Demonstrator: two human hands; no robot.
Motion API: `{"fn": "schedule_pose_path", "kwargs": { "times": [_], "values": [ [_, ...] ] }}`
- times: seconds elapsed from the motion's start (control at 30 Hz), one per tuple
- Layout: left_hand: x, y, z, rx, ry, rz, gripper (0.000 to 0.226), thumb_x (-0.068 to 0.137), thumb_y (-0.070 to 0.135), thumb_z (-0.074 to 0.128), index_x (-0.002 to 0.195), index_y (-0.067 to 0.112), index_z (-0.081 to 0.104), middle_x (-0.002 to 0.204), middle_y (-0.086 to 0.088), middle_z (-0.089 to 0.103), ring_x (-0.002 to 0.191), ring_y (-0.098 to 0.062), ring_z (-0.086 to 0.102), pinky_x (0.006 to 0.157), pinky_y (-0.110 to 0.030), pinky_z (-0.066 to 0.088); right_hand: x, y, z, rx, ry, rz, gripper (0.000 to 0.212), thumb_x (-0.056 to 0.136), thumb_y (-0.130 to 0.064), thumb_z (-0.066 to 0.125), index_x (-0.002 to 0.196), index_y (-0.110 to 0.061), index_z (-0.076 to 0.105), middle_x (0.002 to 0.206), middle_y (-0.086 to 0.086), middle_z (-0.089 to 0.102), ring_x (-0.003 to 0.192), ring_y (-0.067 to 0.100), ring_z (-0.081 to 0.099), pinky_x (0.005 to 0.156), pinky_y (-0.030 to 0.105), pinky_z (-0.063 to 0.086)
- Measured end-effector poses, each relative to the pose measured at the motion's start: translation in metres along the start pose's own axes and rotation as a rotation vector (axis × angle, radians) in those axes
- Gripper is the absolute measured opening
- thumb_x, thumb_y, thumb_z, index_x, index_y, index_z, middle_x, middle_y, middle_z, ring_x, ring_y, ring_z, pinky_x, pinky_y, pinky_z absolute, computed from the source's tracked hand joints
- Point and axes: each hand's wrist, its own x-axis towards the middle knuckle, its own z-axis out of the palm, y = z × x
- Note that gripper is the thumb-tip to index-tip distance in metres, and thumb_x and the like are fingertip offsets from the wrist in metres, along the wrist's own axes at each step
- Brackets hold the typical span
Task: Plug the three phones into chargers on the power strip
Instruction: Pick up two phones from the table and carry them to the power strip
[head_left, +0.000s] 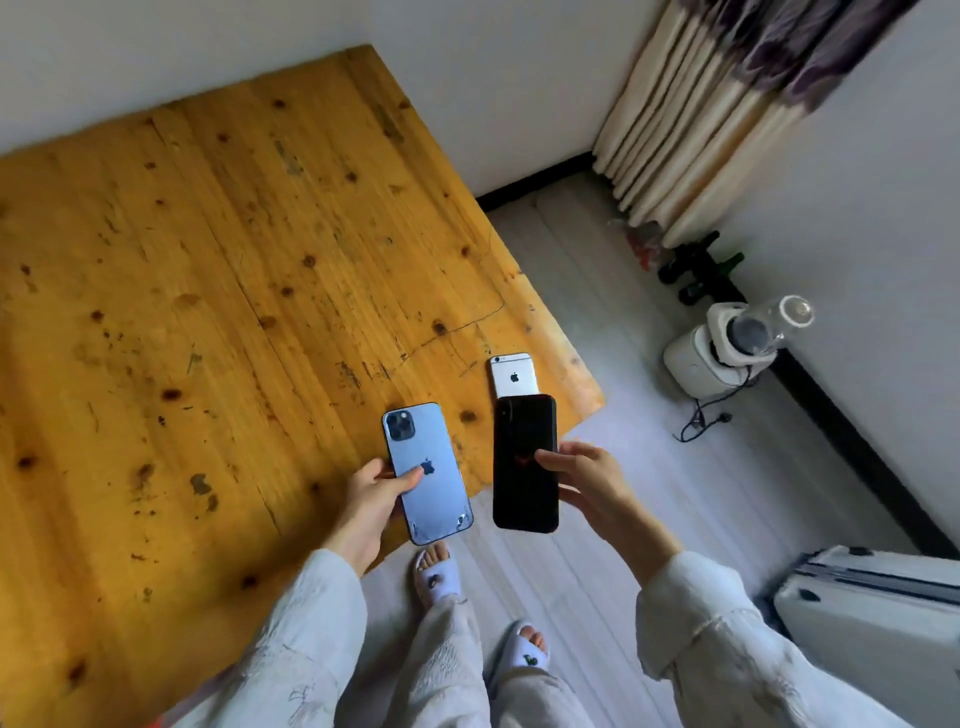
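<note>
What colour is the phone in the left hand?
Blue phone, back up, held by the left hand; head view.

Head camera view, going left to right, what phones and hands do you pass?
Left hand → blue phone → black phone → right hand. The silver phone overlaps the black one's span, so it is left out.

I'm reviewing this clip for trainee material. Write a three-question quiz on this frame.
1. True or false: the silver phone is held in a hand.
2. Which hand holds the blue phone? A left hand B right hand
3. Fill in: the right hand grips the ___ phone.

Key: 1 false, it lies on the table, partly hidden behind the black phone; 2 A; 3 black.
</note>
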Motion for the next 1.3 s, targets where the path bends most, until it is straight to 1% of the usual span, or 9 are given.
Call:
{"fn": "schedule_pose_path", "kwargs": {
  "times": [0.17, 0.27, 0.43, 0.53, 0.8, 0.97, 1.17, 1.23, 1.3],
  "values": [
    [-0.043, -0.002, 0.054, 0.065, -0.147, 0.050, 0.023, 0.082, 0.002, 0.061, 0.104, 0.005, 0.058, 0.100, -0.011, 0.065, 0.085, -0.023, 0.060, 0.068, -0.029, 0.046, -0.056, 0.020, -0.074, 0.225, 0.051, -0.045, 0.010, 0.079, -0.002, 0.063, 0.080, -0.009, 0.055, 0.077, 0.009, 0.062, 0.068, 0.018, 0.060, 0.065, 0.027, 0.047],
    [-0.075, -0.015, 0.100, 0.174, -0.271, 0.074, 0.015, 0.082, 0.003, 0.060, 0.094, 0.011, 0.059, 0.090, -0.005, 0.066, 0.076, -0.018, 0.060, 0.063, -0.028, 0.044, -0.095, 0.045, -0.124, 0.339, 0.101, -0.114, 0.011, 0.080, -0.003, 0.062, 0.090, -0.006, 0.059, 0.084, 0.012, 0.064, 0.074, 0.020, 0.060, 0.065, 0.026, 0.049],
    [-0.146, -0.068, 0.196, 0.394, -0.479, 0.171, 0.011, 0.082, 0.001, 0.059, 0.088, 0.010, 0.060, 0.086, -0.007, 0.066, 0.073, -0.019, 0.062, 0.061, -0.025, 0.050, -0.174, 0.114, -0.228, 0.520, 0.242, -0.217, 0.010, 0.080, -0.006, 0.064, 0.089, -0.008, 0.061, 0.083, 0.008, 0.068, 0.071, 0.017, 0.064, 0.058, 0.021, 0.049],
    [-0.198, -0.116, 0.258, 0.468, -0.603, 0.198, 0.011, 0.083, 0.002, 0.059, 0.091, 0.008, 0.061, 0.085, -0.006, 0.067, 0.072, -0.016, 0.064, 0.057, -0.020, 0.053, -0.228, 0.167, -0.298, 0.610, 0.359, -0.262, 0.010, 0.080, -0.008, 0.064, 0.090, -0.008, 0.064, 0.083, 0.005, 0.071, 0.070, 0.015, 0.067, 0.060, 0.021, 0.051],
    [-0.337, -0.244, 0.417, 0.693, -0.962, 0.204, 0.007, 0.083, 0.007, 0.061, 0.088, 0.010, 0.063, 0.085, -0.006, 0.068, 0.078, -0.017, 0.065, 0.070, -0.028, 0.051, -0.370, 0.306, -0.443, 0.871, 0.746, -0.419, 0.008, 0.082, -0.010, 0.062, 0.089, -0.013, 0.066, 0.083, 0.002, 0.072, 0.073, 0.015, 0.066, 0.063, 0.023, 0.051],
    [-0.434, -0.337, 0.509, 0.890, -1.251, 0.216, 0.012, 0.084, 0.007, 0.059, 0.096, 0.007, 0.061, 0.090, -0.007, 0.066, 0.080, -0.020, 0.061, 0.069, -0.029, 0.048, -0.446, 0.399, -0.511, 1.110, 1.048, -0.468, 0.007, 0.083, -0.006, 0.060, 0.083, -0.011, 0.065, 0.072, 0.002, 0.068, 0.061, 0.013, 0.062, 0.053, 0.020, 0.048],
    [-0.536, -0.465, 0.596, 1.081, -1.499, 0.135, 0.014, 0.084, 0.008, 0.060, 0.097, 0.005, 0.060, 0.084, -0.008, 0.067, 0.068, -0.018, 0.064, 0.045, -0.015, 0.049, -0.520, 0.509, -0.581, 1.330, 1.351, -0.498, 0.009, 0.081, 0.001, 0.059, 0.077, -0.006, 0.063, 0.063, 0.003, 0.071, 0.057, 0.013, 0.065, 0.056, 0.022, 0.052],
    [-0.565, -0.509, 0.624, 1.134, -1.566, 0.104, 0.010, 0.083, 0.009, 0.062, 0.092, 0.006, 0.062, 0.078, -0.005, 0.069, 0.060, -0.014, 0.067, 0.043, -0.015, 0.048, -0.542, 0.545, -0.610, 1.365, 1.425, -0.487, 0.004, 0.080, 0.000, 0.059, 0.081, -0.001, 0.063, 0.071, 0.010, 0.070, 0.064, 0.019, 0.064, 0.064, 0.028, 0.052],
    [-0.594, -0.555, 0.655, 1.189, -1.640, 0.081, 0.008, 0.082, 0.013, 0.063, 0.089, 0.010, 0.064, 0.076, -0.003, 0.070, 0.059, -0.011, 0.067, 0.048, -0.020, 0.048, -0.562, 0.577, -0.642, 1.386, 1.506, -0.472, 0.012, 0.080, 0.000, 0.060, 0.091, 0.003, 0.061, 0.084, 0.019, 0.065, 0.073, 0.026, 0.060, 0.075, 0.036, 0.048]
  ]
}}
